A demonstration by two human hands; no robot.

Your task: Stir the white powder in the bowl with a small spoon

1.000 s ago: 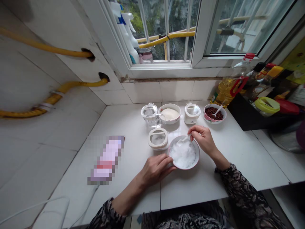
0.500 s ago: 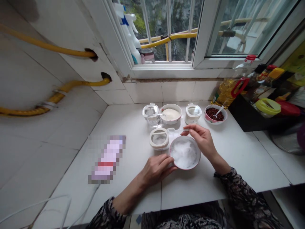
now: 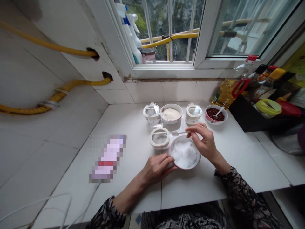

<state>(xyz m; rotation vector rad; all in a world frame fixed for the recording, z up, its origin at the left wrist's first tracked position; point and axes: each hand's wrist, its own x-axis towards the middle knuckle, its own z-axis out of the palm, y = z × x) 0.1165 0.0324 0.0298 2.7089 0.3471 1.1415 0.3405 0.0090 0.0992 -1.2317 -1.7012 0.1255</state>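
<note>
My left hand [image 3: 158, 168] grips the near left rim of a bowl [image 3: 199, 160] holding a white, fluffy-looking granular heap [image 3: 186, 152]. Between the fingertips of my right hand [image 3: 202, 139] is the handle of a small white spoon [image 3: 177, 133], its scoop end pointing left above the bowl's far rim. Just left of the bowl stands an open-lidded seasoning jar [image 3: 159, 139] with a cream rim and some white content. Behind it are a second jar [image 3: 151, 111] and a bowl of pale grains [image 3: 172, 113]. A third jar [image 3: 193, 114] stands right of that bowl.
At the back right sits a bowl of dark red beans or grains [image 3: 216, 114] with a white spoon. An oil bottle [image 3: 225, 90] and a black rack of condiments [image 3: 250, 113] stand beyond it. A blurred phone-like object [image 3: 108, 157] with a cable lies on the left.
My right hand has turned the white spoon, and its scoop now lies more level and slightly lower. My left hand has stayed on the bowl.
</note>
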